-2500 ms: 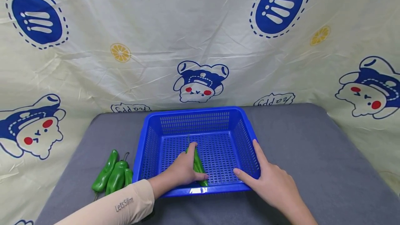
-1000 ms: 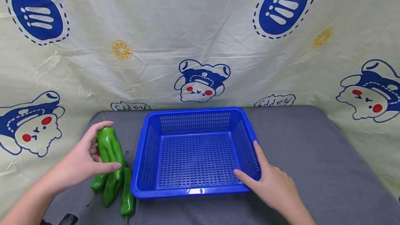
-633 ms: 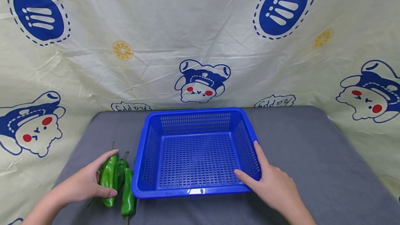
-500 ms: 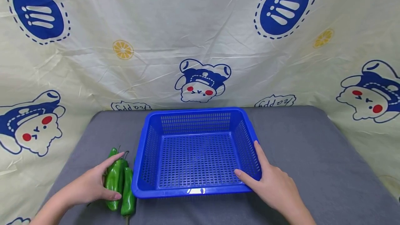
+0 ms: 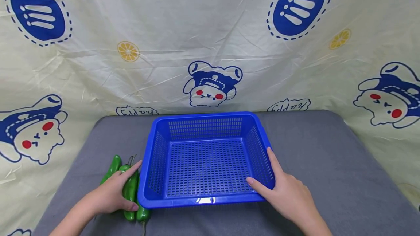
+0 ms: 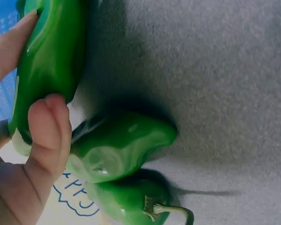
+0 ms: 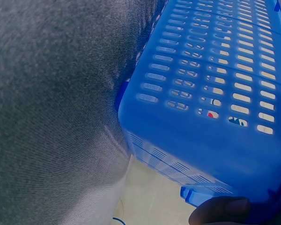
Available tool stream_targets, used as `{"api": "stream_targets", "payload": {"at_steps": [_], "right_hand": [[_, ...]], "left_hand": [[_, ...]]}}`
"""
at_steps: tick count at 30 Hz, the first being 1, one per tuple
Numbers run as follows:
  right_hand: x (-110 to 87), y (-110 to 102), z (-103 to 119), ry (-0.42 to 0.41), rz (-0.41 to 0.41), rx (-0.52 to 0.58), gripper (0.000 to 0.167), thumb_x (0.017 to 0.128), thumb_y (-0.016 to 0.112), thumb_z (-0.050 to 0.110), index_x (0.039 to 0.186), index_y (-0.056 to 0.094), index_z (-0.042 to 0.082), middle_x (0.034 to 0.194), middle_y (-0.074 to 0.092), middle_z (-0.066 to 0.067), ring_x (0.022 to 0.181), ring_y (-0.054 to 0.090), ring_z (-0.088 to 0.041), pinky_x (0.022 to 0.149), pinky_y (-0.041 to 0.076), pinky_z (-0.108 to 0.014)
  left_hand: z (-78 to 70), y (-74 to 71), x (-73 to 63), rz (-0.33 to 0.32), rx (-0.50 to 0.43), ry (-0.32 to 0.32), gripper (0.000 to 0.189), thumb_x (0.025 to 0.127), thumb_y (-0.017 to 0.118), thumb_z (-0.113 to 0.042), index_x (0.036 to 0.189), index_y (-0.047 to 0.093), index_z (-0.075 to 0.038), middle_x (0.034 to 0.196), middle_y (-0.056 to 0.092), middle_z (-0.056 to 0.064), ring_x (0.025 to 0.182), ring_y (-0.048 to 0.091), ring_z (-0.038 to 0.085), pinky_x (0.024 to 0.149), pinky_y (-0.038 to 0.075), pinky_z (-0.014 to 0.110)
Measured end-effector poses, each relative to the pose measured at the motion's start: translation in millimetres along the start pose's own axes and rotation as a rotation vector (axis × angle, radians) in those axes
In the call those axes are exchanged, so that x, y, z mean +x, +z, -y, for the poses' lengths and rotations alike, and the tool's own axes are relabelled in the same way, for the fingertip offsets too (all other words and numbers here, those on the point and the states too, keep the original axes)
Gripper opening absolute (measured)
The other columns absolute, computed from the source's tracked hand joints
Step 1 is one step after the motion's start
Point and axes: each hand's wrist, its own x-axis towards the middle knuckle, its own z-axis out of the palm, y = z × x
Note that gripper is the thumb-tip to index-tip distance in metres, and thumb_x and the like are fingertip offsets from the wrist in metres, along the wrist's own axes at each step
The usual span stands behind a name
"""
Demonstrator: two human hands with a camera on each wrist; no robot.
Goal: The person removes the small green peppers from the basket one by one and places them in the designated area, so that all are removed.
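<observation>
Thumb and fingers of my left hand [image 5: 109, 194] grip a glossy green pepper [image 5: 130, 188], low at the left side of the blue plastic basket [image 5: 183, 202]. In the left wrist view that pepper [image 6: 56, 56] lies lengthwise between thumb and fingertips. Another green pepper [image 5: 143, 214] lies between it and the basket's front left corner. On the other side, a pepper [image 5: 113, 166] is partly covered by the hand. My right hand [image 5: 290, 194] holds the basket's front right corner, thumb over the front rim and a finger along the right side.
The basket has slotted walls, seen close in the right wrist view [image 7: 192, 70], and a bare slotted floor. A grey cloth-covered table [image 5: 321, 163] lies under everything. A pale printed sheet [image 5: 210, 28] hangs behind the table.
My left hand has brought a pepper out of the basket to the group at the left, lowered it there, then shifted right towards the basket. The right hand has stayed at its corner.
</observation>
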Motion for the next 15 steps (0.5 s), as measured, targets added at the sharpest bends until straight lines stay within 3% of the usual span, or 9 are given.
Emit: {"api": "stream_targets", "payload": {"at_steps": [3, 8, 11, 15], "right_hand": [[-0.4, 0, 0, -0.003, -0.002, -0.002, 0.115, 0.076, 0.046, 0.089, 0.161, -0.003, 0.029, 0.120, 0.066, -0.026, 0.081, 0.065, -0.025, 0.051, 0.038, -0.033], [-0.2, 0, 0, -0.018, -0.009, -0.013, 0.112, 0.078, 0.045, 0.089, 0.160, -0.003, 0.030, 0.124, 0.064, -0.027, 0.085, 0.067, -0.028, 0.052, 0.040, -0.034], [-0.2, -1, 0, -0.028, -0.016, -0.028, 0.109, 0.079, 0.041, 0.089, 0.160, -0.003, 0.031, 0.130, 0.062, -0.027, 0.090, 0.068, -0.031, 0.053, 0.041, -0.035], [-0.5, -1, 0, -0.041, -0.027, -0.059, 0.106, 0.081, 0.039, 0.088, 0.160, -0.003, 0.030, 0.133, 0.061, -0.025, 0.090, 0.068, -0.030, 0.052, 0.040, -0.035]], "left_hand": [[-2.3, 1.6, -1.0, -0.009, 0.030, -0.033, 0.125, 0.054, 0.097, -0.037, 0.157, 0.029, -0.014, 0.127, 0.049, 0.034, 0.102, 0.055, 0.029, 0.086, 0.051, 0.049], [-3.3, 3.1, -5.7, -0.037, 0.007, -0.058, 0.125, 0.056, 0.097, -0.034, 0.158, 0.026, -0.022, 0.123, 0.047, 0.031, 0.096, 0.054, 0.024, 0.079, 0.051, 0.042], [-5.1, 3.6, -8.3, -0.062, -0.006, -0.048, 0.126, 0.058, 0.096, -0.033, 0.159, 0.021, -0.024, 0.122, 0.047, 0.030, 0.093, 0.054, 0.022, 0.076, 0.049, 0.038], [-10.7, 1.5, -12.0, -0.094, -0.036, -0.026, 0.122, 0.064, 0.094, -0.029, 0.160, 0.019, -0.024, 0.120, 0.046, 0.027, 0.078, 0.052, 0.017, 0.066, 0.046, 0.029]]}}
